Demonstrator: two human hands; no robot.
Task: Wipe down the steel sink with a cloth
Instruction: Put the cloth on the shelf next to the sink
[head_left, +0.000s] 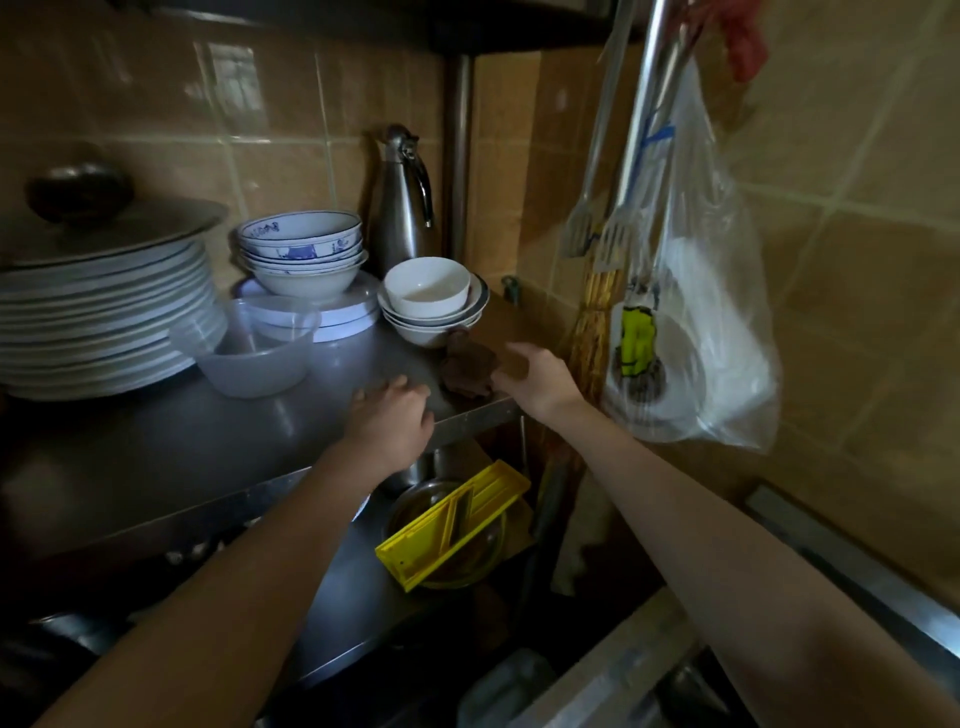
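Observation:
A crumpled dark brown cloth (466, 368) lies on the right end of a steel shelf (218, 441), just in front of a stack of white bowls. My right hand (535, 376) is at the cloth's right edge, fingers spread and touching or nearly touching it. My left hand (390, 415) rests palm down on the shelf's front edge, just left of the cloth, holding nothing. A steel sink rim (857, 577) shows at the lower right, mostly hidden by my right forearm.
Stacked plates (104, 312) under a lid, a clear plastic bowl (249, 348), blue-patterned bowls (301, 249) and a steel flask (402, 202) crowd the shelf. A plastic bag (711, 322) and tongs (597, 171) hang at right. A yellow slicer (452, 525) lies on a bowl below.

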